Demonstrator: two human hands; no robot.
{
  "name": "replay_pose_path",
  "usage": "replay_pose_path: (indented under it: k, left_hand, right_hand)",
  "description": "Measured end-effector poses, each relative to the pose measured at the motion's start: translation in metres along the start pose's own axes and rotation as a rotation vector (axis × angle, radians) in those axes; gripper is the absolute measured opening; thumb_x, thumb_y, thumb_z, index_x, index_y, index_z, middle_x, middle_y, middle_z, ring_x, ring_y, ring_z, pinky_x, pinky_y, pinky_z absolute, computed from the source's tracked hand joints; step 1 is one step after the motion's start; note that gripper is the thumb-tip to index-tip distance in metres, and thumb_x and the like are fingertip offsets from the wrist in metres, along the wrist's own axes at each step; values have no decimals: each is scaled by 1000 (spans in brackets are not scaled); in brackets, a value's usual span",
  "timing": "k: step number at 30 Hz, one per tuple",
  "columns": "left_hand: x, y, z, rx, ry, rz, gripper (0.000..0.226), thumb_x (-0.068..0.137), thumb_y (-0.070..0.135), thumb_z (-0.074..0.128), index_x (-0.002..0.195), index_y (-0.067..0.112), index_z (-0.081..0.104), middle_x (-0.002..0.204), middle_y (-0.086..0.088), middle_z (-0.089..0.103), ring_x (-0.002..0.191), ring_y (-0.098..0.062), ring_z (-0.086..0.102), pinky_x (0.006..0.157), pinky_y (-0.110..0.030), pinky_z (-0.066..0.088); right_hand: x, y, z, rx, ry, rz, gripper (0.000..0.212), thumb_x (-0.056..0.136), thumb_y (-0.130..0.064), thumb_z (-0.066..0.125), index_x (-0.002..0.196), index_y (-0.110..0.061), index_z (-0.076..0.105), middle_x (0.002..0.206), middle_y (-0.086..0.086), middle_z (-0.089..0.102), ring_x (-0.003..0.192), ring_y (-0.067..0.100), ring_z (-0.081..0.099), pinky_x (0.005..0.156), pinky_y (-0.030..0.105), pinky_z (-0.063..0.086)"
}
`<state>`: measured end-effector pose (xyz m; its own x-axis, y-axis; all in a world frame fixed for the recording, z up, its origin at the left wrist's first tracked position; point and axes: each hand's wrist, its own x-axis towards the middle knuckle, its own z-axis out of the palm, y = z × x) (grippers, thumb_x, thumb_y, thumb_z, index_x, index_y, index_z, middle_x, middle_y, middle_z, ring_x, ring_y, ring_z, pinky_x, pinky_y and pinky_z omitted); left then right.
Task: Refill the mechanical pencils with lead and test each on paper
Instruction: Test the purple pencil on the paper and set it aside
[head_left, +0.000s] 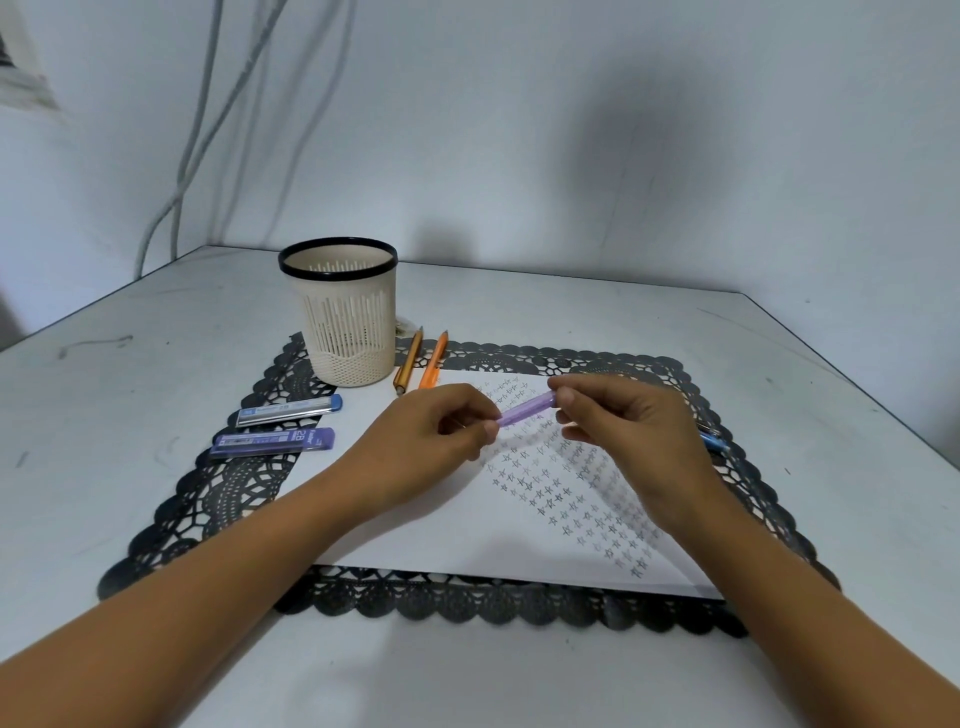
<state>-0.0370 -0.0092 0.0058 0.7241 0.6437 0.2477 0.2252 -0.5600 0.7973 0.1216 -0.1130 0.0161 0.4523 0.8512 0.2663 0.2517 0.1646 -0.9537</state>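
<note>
A purple mechanical pencil (525, 409) is held above the white paper (447, 525), which carries several small pencilled stars. My left hand (431, 436) pinches its lower end and my right hand (628, 421) pinches its upper end. Two lead cases lie on the left of the mat: a clear one with a blue cap (289, 410) and a purple one marked 2B (272, 441). A brown pencil (408, 360) and an orange pencil (434, 360) lie beside the cup. A blue pencil (712, 441) peeks out behind my right hand.
A cream slotted pen cup with a black rim (345, 312) stands at the back left of the black lace mat (234, 499). The mat lies on a grey table (130, 395) against a wall, with cables hanging at the left.
</note>
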Motion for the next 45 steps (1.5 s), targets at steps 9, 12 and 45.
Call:
replay_pose_path:
  k: [9,12,45]
  left_hand:
    - [-2,-1,4,35,11,49,10,88,28,57,92,37,58,87,17,64,84,3,59,78,-16,47]
    - [-3,-1,6,69,-14,46,37,84,48,46,118,34,53,105,24,56,100,9,53,88,-15,42]
    - [-8,-15,15,567,-314,106,47,92,50,37,137,37,33,152,9,20,137,-8,18,110,-22,14]
  right_hand:
    - [2,5,7,273,-155,227,25,68,-25,64,86,-10,69,77,3,67,75,12,62,68,29,55]
    - [8,1,-3,440,-10,276,18,82,-24,57,82,-8,65,74,5,64,70,15,62,65,32,55]
    - [19,1,-35,1051,131,302,32,68,-41,45,52,-16,34,50,-3,23,41,13,23,43,24,30]
